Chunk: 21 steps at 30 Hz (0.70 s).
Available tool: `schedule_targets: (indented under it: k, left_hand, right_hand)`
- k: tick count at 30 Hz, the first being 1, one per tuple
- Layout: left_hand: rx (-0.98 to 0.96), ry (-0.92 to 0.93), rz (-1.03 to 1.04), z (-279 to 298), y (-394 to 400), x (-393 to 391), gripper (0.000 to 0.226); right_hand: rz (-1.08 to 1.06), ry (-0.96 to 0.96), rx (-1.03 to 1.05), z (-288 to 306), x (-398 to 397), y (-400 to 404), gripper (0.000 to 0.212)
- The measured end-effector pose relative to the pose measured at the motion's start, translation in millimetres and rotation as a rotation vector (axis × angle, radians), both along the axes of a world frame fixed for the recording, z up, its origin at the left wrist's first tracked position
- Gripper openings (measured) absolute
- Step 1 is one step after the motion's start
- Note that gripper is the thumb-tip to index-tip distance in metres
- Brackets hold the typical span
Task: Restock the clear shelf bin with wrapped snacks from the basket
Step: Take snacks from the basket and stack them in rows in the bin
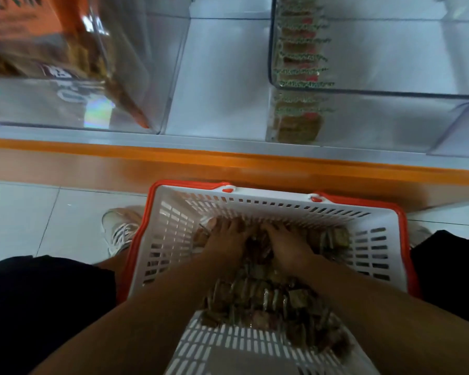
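The shelf [228, 147] ran across the top of the view with an orange edge, carrying two clear bins. The right bin [377, 93] held a single row of wrapped snacks [298, 63] stacked against its left wall, with the rest of it bare; the left bin [73, 104] held orange packets. Below the shelf, on the floor, sat the basket [255, 207], white with an orange rim, between the person's knees. A heap of snacks lay along its bottom.

Both hands were down in the far end of that heap. The left hand [225, 239] and right hand [287, 244] lay side by side, fingers curled into the snacks as if gathering a bunch, though blur hid how firm the hold was.

The step looked like the pick-up. Next, the bunch would need lifting clear of the basket wall and setting in beside the row in the right bin.
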<state>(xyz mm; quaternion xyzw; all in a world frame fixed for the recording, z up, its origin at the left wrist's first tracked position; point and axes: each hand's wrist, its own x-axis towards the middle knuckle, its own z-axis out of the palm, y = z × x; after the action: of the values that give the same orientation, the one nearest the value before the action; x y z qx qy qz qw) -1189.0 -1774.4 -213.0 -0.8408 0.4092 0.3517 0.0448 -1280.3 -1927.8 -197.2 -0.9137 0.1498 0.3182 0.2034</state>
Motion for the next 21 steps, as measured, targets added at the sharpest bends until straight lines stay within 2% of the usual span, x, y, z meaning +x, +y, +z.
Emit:
schedule_targets:
  k: [3, 8, 12, 14, 16, 18, 21]
  left_hand:
    - [-0.006, -0.010, 0.001, -6.6, -6.1, 0.0, 0.098]
    - [0.013, 0.186, 0.220, -11.6, -14.5, -7.0, 0.084]
    - [-0.040, 0.120, 0.252, -15.2, -16.7, -17.4, 0.075]
    - [-0.070, 0.146, 0.316, -13.6, -13.7, -17.1, 0.070]
    - [-0.094, 0.221, 0.382, -8.4, -9.6, -13.6, 0.064]
    - [-0.130, 0.305, 0.428, 2.2, -6.8, -7.6, 0.055]
    - [-0.161, 0.395, 0.429, 22.0, -3.1, 2.8, 0.041]
  right_hand:
    - [0.057, -0.026, 0.016, 2.9, 0.7, -6.1, 0.090]
    - [0.167, -0.048, 0.015, 3.3, -10.1, -9.8, 0.066]
    - [0.056, -0.088, 0.018, -12.0, -15.2, 2.9, 0.056]
    - [-0.089, -0.089, 0.163, -9.8, -13.8, 6.8, 0.036]
    - [-0.134, -0.171, 0.217, -7.5, -12.6, 9.7, 0.024]
    - [-0.143, -0.242, 0.221, -0.5, -11.6, 2.9, 0.023]
    - [-0.079, -0.235, 0.296, 25.1, -0.8, -8.9, 0.040]
